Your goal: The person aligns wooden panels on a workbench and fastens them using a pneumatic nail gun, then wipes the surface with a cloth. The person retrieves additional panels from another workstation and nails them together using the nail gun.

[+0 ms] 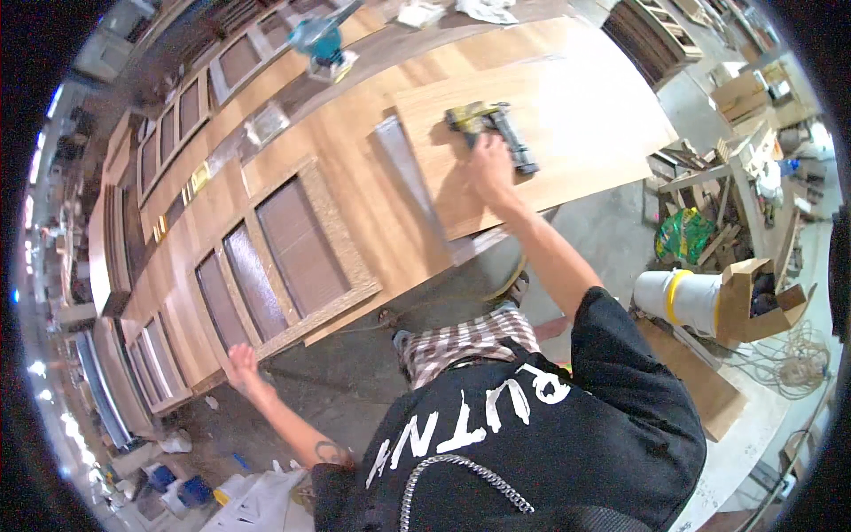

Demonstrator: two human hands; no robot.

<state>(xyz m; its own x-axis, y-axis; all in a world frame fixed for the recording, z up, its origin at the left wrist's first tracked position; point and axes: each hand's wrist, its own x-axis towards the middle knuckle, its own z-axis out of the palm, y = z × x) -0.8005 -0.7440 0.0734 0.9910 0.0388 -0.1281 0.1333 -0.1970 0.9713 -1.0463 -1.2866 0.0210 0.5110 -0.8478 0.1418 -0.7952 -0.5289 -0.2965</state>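
My right hand (492,164) is closed round the handle of a yellow and black nail gun (505,133). The gun lies on or just above a pale wooden board (439,168) on the workbench; its underside is hidden. Off to the left, my left hand (245,368) is beside the near corner of a framed wooden panel (359,288) with brown insets. Slightly blurred, that hand seems loosely open with nothing visible in it. Whether it touches the panel's edge I cannot tell. A grey strip (403,168) lies along the left side of the board.
A teal power tool (317,43) stands at the bench's far side. More framed panels (182,115) lie to the left. On the right are a white bucket (656,294) with a yellow band, an open cardboard box (758,301), a green bag (683,235) and tangled cord (789,359).
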